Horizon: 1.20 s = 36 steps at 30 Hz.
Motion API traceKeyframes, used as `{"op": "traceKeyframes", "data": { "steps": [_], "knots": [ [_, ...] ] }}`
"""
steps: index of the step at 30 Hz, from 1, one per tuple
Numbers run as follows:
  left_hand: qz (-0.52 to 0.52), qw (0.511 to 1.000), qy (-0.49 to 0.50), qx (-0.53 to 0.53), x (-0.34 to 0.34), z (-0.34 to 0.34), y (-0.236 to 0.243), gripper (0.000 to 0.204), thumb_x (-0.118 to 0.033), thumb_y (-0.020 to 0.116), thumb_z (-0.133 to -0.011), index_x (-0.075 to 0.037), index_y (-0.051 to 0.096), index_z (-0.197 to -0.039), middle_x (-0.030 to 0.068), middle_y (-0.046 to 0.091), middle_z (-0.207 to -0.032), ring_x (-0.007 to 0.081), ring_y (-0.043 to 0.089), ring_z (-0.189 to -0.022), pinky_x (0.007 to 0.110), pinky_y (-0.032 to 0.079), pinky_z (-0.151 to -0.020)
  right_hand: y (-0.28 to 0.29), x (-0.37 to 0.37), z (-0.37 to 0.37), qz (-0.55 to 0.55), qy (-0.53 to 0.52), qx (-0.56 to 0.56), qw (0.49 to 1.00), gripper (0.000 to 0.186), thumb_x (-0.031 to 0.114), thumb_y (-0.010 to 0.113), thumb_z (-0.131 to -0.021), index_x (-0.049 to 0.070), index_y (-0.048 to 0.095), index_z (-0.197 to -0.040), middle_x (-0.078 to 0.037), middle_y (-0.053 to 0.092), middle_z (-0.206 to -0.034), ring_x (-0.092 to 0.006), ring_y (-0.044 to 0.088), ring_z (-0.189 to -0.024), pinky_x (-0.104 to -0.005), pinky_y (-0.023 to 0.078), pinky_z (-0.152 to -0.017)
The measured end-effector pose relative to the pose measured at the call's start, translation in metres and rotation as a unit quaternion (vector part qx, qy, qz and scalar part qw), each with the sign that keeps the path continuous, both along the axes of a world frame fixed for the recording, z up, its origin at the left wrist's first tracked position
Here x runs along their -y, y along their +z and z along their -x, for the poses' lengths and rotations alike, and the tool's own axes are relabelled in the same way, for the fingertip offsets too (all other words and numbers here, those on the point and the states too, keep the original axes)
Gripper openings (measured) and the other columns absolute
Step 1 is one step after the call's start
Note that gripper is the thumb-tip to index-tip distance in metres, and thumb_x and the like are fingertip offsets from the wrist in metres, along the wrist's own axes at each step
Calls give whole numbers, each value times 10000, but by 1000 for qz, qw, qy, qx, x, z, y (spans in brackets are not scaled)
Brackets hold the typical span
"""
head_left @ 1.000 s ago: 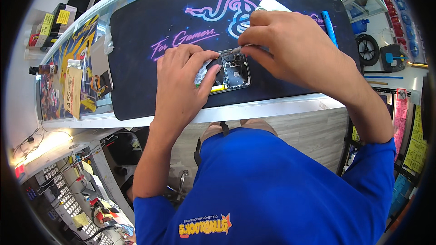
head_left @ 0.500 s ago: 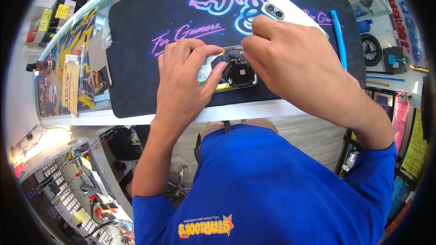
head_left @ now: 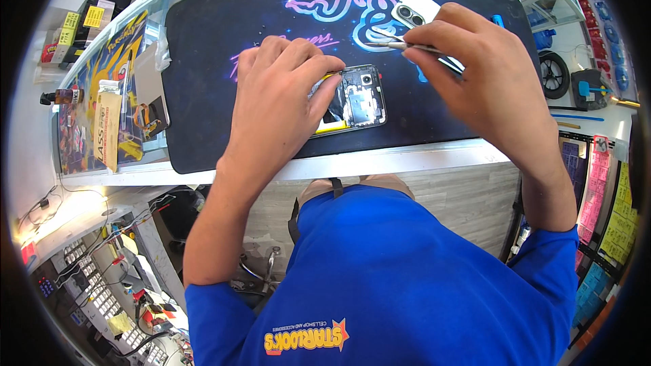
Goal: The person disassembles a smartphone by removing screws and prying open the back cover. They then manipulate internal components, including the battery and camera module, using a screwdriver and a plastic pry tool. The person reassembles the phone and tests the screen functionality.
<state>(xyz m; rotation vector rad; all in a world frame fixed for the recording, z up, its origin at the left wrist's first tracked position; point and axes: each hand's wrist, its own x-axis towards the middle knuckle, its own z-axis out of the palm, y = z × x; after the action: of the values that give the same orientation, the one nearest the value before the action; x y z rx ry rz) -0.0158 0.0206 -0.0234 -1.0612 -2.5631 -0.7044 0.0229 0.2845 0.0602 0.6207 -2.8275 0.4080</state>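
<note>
An opened phone lies on the black desk mat, its silver inner parts, a camera lens and a yellow-edged battery exposed. My left hand covers the phone's left end, with thumb and fingers closed on its edges. Raised to the right of the phone, my right hand pinches metal tweezers. Their thin tips point left, apart from the phone. Beyond them lies a white phone back cover with round camera rings, partly hidden by my right hand.
The patterned mat covers a white-edged counter. A blue stick tool shows behind my right hand. To the left are a silver phone panel, a tan packet and a small bottle. A black wheel stands at right.
My right hand has lifted off the phone and moved right, showing the tweezers. The black square piece on the phone is gone from there, and silver parts show. My left hand stays on the phone.
</note>
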Motion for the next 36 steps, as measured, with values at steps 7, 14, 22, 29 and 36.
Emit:
{"op": "traceKeyframes", "data": {
  "steps": [7, 14, 22, 29, 36],
  "knots": [
    [111, 991, -69, -19, -6, 23, 18, 99, -192, 813, -992, -117, 843, -1049, 3, 743, -1005, 228, 657, -1080, 417, 462, -1015, -4, -22, -10, 24, -31, 11, 999, 138, 101, 826, -994, 27, 804, -1108, -110, 715, -965, -300, 735, -851, -401, 560, -756],
    [125, 987, -87, -47, -11, 25, 16, 86, -151, 840, -949, -110, 790, -1005, 7, 742, -1001, 228, 673, -1013, 403, 487, -961, -12, -41, -15, 66, -31, 19, 997, 135, 85, 821, -998, 26, 802, -1118, -111, 723, -979, -297, 722, -845, -390, 544, -745],
    [78, 995, -64, 17, -18, 24, 10, 72, -122, 820, -915, -98, 758, -944, 23, 732, -943, 240, 687, -949, 408, 498, -900, -29, -48, -15, 136, -10, 26, 990, 131, 92, 820, -1004, 13, 805, -1107, -114, 719, -948, -273, 705, -832, -368, 529, -734],
    [-53, 990, -3, 131, -10, 25, 7, 137, -166, 730, -999, -47, 673, -961, 97, 665, -881, 270, 629, -853, 416, 476, -827, -39, -44, -14, 185, -6, 72, 980, 169, 125, 812, -1023, 3, 807, -1139, -103, 716, -938, -225, 684, -833, -344, 512, -716],
    [-97, 950, 106, 276, 14, 15, 4, 238, -226, 616, -1117, -32, 646, -982, 131, 636, -909, 334, 594, -860, 453, 465, -827, -67, -17, 14, 255, 28, 158, 953, 263, 154, 838, -999, 29, 828, -1229, -119, 763, -946, -239, 721, -822, -364, 551, -744]
  ]
}}
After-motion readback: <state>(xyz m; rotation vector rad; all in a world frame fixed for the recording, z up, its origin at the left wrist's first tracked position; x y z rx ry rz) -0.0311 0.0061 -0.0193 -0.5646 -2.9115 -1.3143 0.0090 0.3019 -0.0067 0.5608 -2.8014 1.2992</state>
